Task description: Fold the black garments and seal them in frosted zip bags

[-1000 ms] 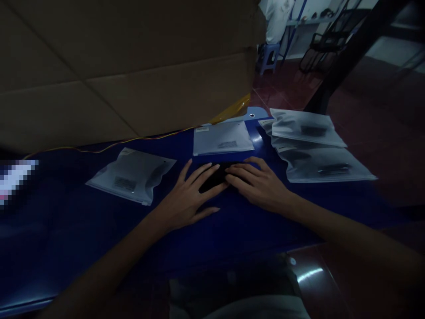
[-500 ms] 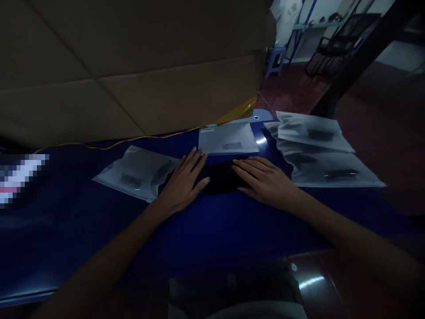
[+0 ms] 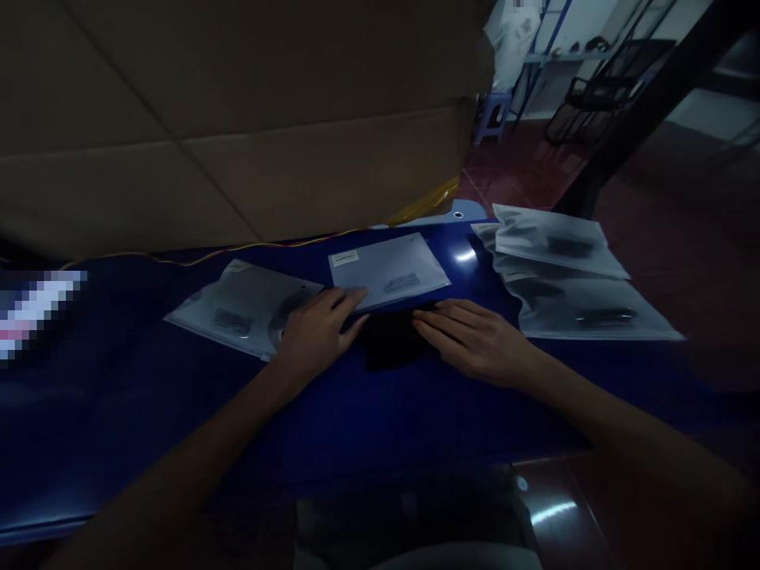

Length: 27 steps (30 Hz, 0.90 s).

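Blue tabletop (image 3: 356,427) is being backed by cardboard (image 3: 285,178), upper left; at frame centre, frosted pouch (image 3: 389,267) is being touched at lower-left corner by left hand (image 3: 317,328), pinch unclear; just below, black item (image 3: 389,342) is being touched by right hand (image 3: 484,340), fingers together, grip unclear.

The person's left hand (image 3: 317,332) has its fingers on the near left corner of a frosted bag (image 3: 395,269) lying askew on the blue table (image 3: 356,427). The right hand (image 3: 478,340) touches a dark item (image 3: 389,340) just in front of it, too black to make out. Another bag (image 3: 237,301) lies beside the left hand, and a few overlapping bags (image 3: 594,297) lie over to the right. A big cardboard box (image 3: 297,174) looms behind.
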Motion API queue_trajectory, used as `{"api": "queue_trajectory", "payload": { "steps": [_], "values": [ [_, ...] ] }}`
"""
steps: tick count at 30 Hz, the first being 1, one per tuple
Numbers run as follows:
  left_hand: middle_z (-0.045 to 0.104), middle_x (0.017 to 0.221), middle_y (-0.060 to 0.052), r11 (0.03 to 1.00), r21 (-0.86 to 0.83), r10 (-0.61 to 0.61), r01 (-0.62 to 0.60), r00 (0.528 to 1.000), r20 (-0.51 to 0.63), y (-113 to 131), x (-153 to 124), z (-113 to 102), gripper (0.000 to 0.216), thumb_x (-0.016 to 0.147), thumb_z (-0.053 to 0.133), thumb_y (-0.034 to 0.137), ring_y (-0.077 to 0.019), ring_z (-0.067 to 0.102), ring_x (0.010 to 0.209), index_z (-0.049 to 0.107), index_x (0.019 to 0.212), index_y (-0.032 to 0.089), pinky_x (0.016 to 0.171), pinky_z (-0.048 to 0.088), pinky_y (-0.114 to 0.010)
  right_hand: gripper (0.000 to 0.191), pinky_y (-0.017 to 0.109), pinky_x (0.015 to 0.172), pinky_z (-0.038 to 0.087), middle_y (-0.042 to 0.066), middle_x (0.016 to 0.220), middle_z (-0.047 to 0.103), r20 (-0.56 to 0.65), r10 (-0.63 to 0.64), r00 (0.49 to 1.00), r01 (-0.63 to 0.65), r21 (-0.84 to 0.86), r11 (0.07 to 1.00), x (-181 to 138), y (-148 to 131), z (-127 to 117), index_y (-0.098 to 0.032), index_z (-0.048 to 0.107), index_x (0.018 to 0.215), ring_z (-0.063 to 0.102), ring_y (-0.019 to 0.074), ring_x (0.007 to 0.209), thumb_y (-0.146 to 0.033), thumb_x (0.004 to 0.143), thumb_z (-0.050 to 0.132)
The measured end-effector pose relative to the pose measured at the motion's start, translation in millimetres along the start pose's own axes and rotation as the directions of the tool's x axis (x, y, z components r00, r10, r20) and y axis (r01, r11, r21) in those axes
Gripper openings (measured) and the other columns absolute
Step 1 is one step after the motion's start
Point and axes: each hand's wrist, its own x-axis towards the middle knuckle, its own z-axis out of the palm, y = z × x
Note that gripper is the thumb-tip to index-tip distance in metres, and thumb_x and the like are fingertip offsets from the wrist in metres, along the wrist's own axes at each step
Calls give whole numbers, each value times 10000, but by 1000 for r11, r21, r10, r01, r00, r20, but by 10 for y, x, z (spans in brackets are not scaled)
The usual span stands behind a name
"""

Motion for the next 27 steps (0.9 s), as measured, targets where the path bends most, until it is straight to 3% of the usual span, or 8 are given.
{"api": "queue_trajectory", "payload": {
  "steps": [4,7,10,18,27],
  "values": [
    [713,1361,-104,995,-52,91,-90,996,22,-59,-1,39,328,1085,494,335,-255,755,1092,704,1296,198,791,644,-352,317,418,996,602,147,1277,750,-3,5,1000,-5,88,996,-9,-9,15,-55,680,1279,724,245,1109,-87,983,570],
    [746,1319,-83,988,-84,133,-130,991,31,-107,-13,54,346,1070,456,209,-237,747,1151,692,1323,197,881,640,-356,321,437,1068,570,128,1301,742,52,27,998,-31,88,996,16,13,2,-82,669,1299,713,237,1152,-107,1005,541],
    [759,1295,-77,986,-88,144,-142,989,23,-138,-31,49,419,1020,424,94,-225,762,1122,688,1329,196,850,641,-334,308,443,1091,564,141,1274,751,53,6,999,-8,48,999,34,33,-16,-75,672,1279,718,231,1165,-70,1003,537],
    [816,1072,-51,992,-7,129,-130,989,-74,-56,-43,-14,276,1037,494,126,-178,773,747,704,1204,196,567,542,-243,229,389,1063,608,165,1207,775,-88,-46,995,51,52,997,84,-21,-61,-44,683,1171,747,226,1145,3,964,598],
    [803,1139,-81,965,-49,246,-258,952,-181,38,-69,-74,256,1085,480,189,-198,793,949,713,1189,166,771,636,-275,161,409,1077,611,158,1246,763,-296,-13,955,44,97,994,110,-113,-78,-108,676,1099,694,235,1258,-54,948,671]
  ]
}}
